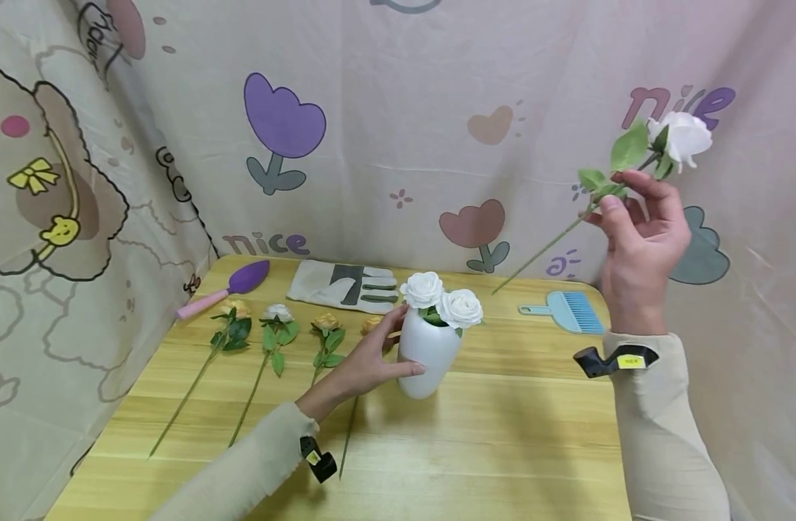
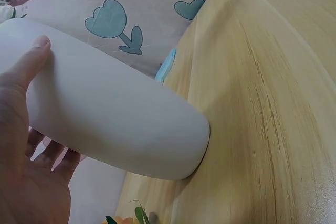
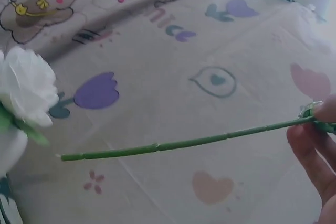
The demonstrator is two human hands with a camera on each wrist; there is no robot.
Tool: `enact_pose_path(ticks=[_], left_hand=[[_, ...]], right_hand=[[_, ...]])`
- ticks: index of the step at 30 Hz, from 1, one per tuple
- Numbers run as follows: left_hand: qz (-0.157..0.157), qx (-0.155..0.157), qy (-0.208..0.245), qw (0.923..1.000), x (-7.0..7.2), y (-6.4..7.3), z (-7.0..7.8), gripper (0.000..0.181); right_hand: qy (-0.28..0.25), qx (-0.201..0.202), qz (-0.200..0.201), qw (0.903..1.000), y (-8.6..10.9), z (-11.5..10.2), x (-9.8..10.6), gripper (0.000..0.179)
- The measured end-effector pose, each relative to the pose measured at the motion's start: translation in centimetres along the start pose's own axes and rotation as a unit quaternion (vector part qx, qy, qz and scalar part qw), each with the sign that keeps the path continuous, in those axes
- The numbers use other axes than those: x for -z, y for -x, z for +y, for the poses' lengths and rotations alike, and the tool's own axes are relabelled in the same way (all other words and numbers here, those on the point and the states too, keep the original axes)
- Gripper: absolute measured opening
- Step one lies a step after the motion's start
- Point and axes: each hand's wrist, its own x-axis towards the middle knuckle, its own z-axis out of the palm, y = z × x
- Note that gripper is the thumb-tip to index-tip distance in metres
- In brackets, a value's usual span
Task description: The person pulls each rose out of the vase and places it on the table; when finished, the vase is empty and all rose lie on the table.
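Note:
A white vase (image 1: 425, 356) stands on the table with two white roses (image 1: 461, 308) at its mouth. My left hand (image 1: 370, 359) grips the vase from the left, thumb across its front and fingers behind it. In the left wrist view the vase (image 2: 118, 108) has its base on the wood. Up at the right, my right hand (image 1: 648, 228) pinches the stem of another white rose (image 1: 684, 137) just below its leaves. The bare green stem (image 3: 157, 147) slants down toward the vase, its lower end above the table.
Left of the vase lie artificial flowers: a yellow rose (image 1: 231, 310), a white rose (image 1: 278, 314) and further yellow ones, partly behind the left arm. Toward the back are a purple trowel (image 1: 249, 277) with pink handle, work gloves (image 1: 326, 284) and a light-blue brush (image 1: 575, 312). Printed curtains surround the table.

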Motion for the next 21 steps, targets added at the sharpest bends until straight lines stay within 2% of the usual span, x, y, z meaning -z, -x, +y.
enact_pose_path(ticks=[4, 6, 11, 15, 21], left_hand=[[0.000, 0.000, 0.001, 1.0000, -0.1, -0.1, -0.1, 0.106], [0.001, 0.000, 0.001, 1.0000, -0.1, -0.1, -0.1, 0.106], [0.003, 0.001, 0.004, 1.0000, 0.0, 0.0, -0.1, 0.106], [0.002, 0.001, 0.006, 1.0000, 0.0, 0.0, -0.2, 0.106], [-0.001, 0.001, 0.005, 1.0000, -0.1, 0.0, -0.2, 0.105]], right_hand=[[0.015, -0.058, -0.003, 0.9982, 0.4, 0.1, 2.1, 0.036], [0.047, -0.088, -0.028, 0.9946, 1.2, 0.6, 3.2, 0.037], [0.124, -0.170, -0.099, 0.9727, 3.8, 2.7, 5.7, 0.035], [0.177, -0.236, -0.154, 0.9428, 6.5, 5.2, 7.1, 0.033], [0.262, -0.310, -0.234, 0.8837, 11.1, 9.2, 8.3, 0.038]])
